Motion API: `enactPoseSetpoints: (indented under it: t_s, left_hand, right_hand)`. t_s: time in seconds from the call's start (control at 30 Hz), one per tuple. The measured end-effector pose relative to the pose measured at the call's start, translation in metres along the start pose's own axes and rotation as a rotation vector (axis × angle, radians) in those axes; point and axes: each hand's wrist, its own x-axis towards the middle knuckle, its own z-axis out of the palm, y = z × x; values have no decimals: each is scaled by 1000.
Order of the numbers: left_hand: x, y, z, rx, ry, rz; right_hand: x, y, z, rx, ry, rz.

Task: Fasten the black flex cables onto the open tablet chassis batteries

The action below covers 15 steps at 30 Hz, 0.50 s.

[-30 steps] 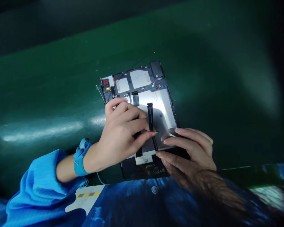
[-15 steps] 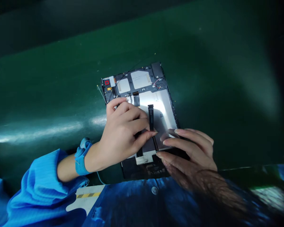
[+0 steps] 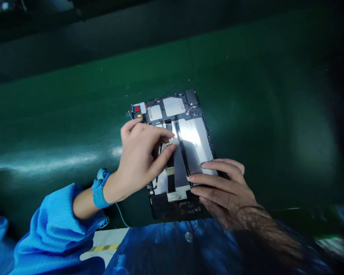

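An opened tablet [image 3: 195, 139] lies back-up on the green belt, showing a silver plate, circuit boards at its far end and a thin black flex cable [image 3: 183, 152] running down the plate. My left hand [image 3: 140, 160] hovers over the tablet's left half, thumb and forefinger pinched on a small pale strip [image 3: 173, 141]. My right hand [image 3: 223, 187] rests on the tablet's near right corner, fingers flat and apart, fingertips touching the cable's lower end. A blue strap [image 3: 99, 189] circles my left wrist.
The green belt [image 3: 275, 114] stretches wide on all sides of the tablet. A white label with yellow-black stripes [image 3: 106, 244] sits at the near edge beside my blue sleeve [image 3: 51, 236]. A dark rail runs along the far side.
My left hand has lifted off the plate and now pinches a pale strip. The black cable's raised end now lies flat along the plate. My right hand stays on the tablet's corner.
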Motion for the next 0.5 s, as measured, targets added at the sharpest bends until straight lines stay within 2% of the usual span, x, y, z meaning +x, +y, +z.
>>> enactPoseSetpoints:
  t_s: [0.07,0.1,0.2,0.27,0.33,0.5]
  left_hand:
    - [-5,-4,-4,17,96,10]
    - [-9,-5,-5,16,114,87]
    - [-21,-6,-5,14,-23,490]
    - [-28,-5,-5,48,-125,701]
    - [-32,-3,-5,89,-157,790]
    - [-38,2,-13,218,-229,853]
  right_hand:
    - [-1,6,-3,27,52,-25]
    - [-2,9,-4,40,88,-1]
    - [-5,16,-3,15,181,167]
    - [-6,19,0,-36,203,253]
    - [-6,20,4,-54,187,290]
    - [-7,19,8,-26,163,327]
